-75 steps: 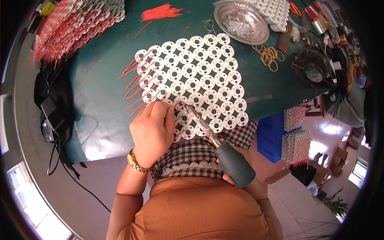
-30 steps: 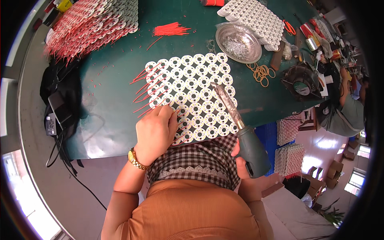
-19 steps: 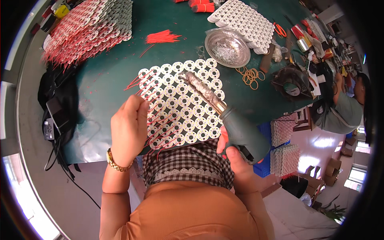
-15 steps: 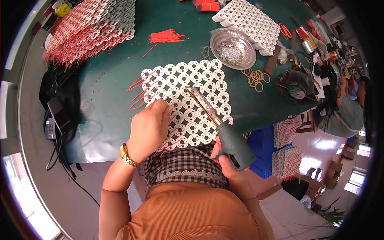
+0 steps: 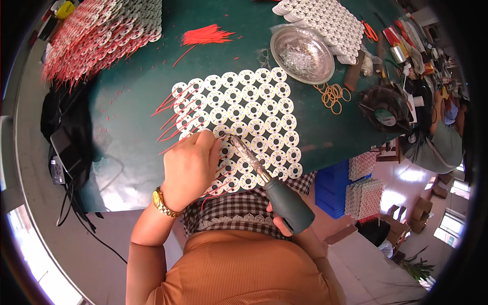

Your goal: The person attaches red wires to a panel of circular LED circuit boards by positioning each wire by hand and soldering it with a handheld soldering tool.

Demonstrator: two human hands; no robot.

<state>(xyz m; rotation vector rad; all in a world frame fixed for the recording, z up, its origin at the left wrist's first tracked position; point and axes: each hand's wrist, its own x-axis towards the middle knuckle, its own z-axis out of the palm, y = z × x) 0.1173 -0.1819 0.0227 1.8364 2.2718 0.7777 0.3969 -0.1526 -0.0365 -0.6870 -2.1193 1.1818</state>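
My right hand [image 5: 280, 222] grips a soldering iron [image 5: 288, 204] by its dark green handle, with the metal barrel slanting up to the left. Its tip is at a round white board in the panel of LED boards [image 5: 250, 93]. Close beside the tip, my left hand [image 5: 189, 163] is closed in a pinch on a thin red wire, mostly hidden by the fingers. Several red wires [image 5: 165, 108] stick out from boards along the panel's left side. More wires show on boards below my left hand.
A loose bundle of red wires [image 5: 206, 35] lies beyond the panel. Wired panels [image 5: 109, 38] are stacked at far left. A metal bowl [image 5: 325, 68] stands near rubber bands [image 5: 333, 96], bare panels [image 5: 330, 25] and a dark round-fronted device [image 5: 384, 109]. Another person [image 5: 432, 145] sits at right.
The soldering iron's tip has come down and left to a board beside my left fingertips. Its handle and my right hand have lowered too. My left hand stays pinched.
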